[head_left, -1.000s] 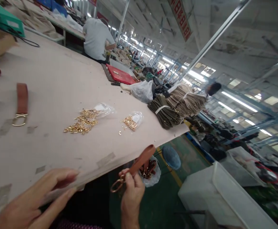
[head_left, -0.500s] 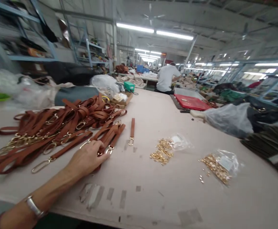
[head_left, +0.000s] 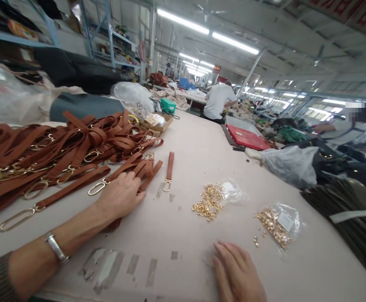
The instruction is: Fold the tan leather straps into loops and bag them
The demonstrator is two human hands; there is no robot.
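Observation:
My left hand (head_left: 121, 195) lies flat, fingers stretched, on a few brown leather straps (head_left: 138, 170) with gold rings at the edge of a large pile of such straps (head_left: 60, 151). My right hand (head_left: 236, 272) rests palm down and open on the pale table (head_left: 201, 159) near its front edge, holding nothing. One short brown strap (head_left: 169, 165) with a gold ring lies alone just right of my left hand. Two clear bags spill small gold fittings (head_left: 209, 201) and gold rivets (head_left: 273, 226) ahead of my right hand.
Dark olive bundled pieces (head_left: 355, 218) and a grey plastic bag (head_left: 289, 165) sit at the right. A red tray (head_left: 247, 137), a green box (head_left: 168, 105) and a cardboard box (head_left: 154, 122) lie farther back. A person in a white shirt (head_left: 217, 100) works at the far end.
A second ago my right hand held a brown strap below the table edge; the view swung left. Since half a second ago my right hand has come to rest on the table; left hand stays on straps.

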